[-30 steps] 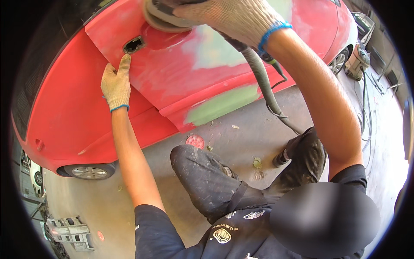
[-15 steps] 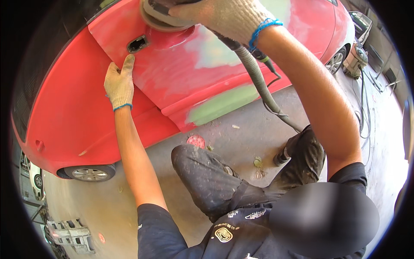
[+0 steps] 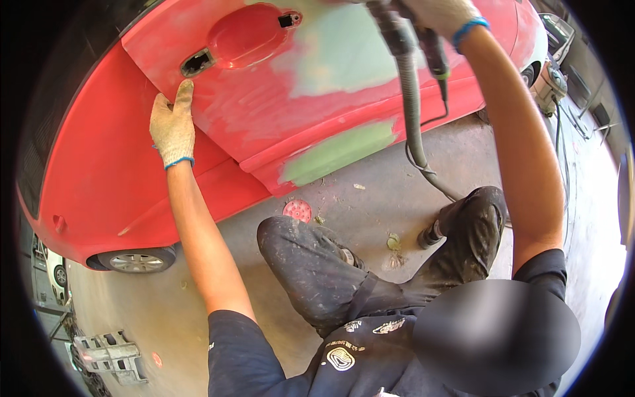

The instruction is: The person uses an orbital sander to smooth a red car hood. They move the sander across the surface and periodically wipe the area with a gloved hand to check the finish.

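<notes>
While the sander has left view, right hand (image 3: pixel 443 14) grips its hose (image 3: pixel 411 112); left hand (image 3: pixel 173 126) lies flat, fingers together, on the red door (image 3: pixel 317 99) above concrete floor (image 3: pixel 377 198).

Red sanding disc (image 3: pixel 297 210) on the concrete floor (image 3: pixel 370 198), rear wheel (image 3: pixel 135 261) left of the disc, grey metal stand (image 3: pixel 109 357) below-left of the disc

One red car door (image 3: pixel 278 99) with two green filler patches, two gloved hands, left (image 3: pixel 173 129) and right (image 3: pixel 440 13), two hoses (image 3: pixel 411 99), one red disc (image 3: pixel 297 210), two car wheels.
</notes>
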Available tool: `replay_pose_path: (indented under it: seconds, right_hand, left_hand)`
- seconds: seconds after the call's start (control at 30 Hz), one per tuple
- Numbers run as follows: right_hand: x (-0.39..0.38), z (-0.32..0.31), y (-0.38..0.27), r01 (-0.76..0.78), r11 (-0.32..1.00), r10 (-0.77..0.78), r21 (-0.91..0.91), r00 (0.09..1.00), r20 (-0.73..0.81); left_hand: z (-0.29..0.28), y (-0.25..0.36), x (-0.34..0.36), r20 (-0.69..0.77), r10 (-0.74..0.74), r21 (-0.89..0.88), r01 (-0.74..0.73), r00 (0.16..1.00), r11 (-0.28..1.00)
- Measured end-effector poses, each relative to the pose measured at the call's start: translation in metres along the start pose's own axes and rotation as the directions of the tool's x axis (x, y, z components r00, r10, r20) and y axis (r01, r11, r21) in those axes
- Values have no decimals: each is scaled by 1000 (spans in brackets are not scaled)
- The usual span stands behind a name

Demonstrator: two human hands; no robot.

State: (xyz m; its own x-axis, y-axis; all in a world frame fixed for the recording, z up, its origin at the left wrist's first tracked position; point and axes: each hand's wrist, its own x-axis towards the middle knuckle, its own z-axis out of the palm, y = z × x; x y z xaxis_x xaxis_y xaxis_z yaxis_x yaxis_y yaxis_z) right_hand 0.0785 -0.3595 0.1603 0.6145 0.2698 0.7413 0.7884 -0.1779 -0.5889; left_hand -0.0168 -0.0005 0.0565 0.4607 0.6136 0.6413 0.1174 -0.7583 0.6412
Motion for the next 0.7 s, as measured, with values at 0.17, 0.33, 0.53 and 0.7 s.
replay_pose_path:
  seconds: [0.17, 0.33, 0.53, 0.7]
  right_hand:
    - [16, -49, 66, -319, 937, 338, 140, 930, -144]
    - [2, -64, 86, -275, 916, 334, 292, 927, -174]
    - [-13, -18, 59, -225, 945, 270, 237, 947, -175]
    - [-23, 31, 9, 158, 931, -136, 328, 987, -91]
  left_hand:
    - [5, 0, -3, -148, 87, 97, -73, 985, 993]
    - [5, 5, -6, -106, 42, 62, -36, 993, 997]
    - [6, 2, -3, -86, 57, 79, -51, 995, 996]
    - [1, 1, 3, -42, -23, 82, 27, 999, 996]
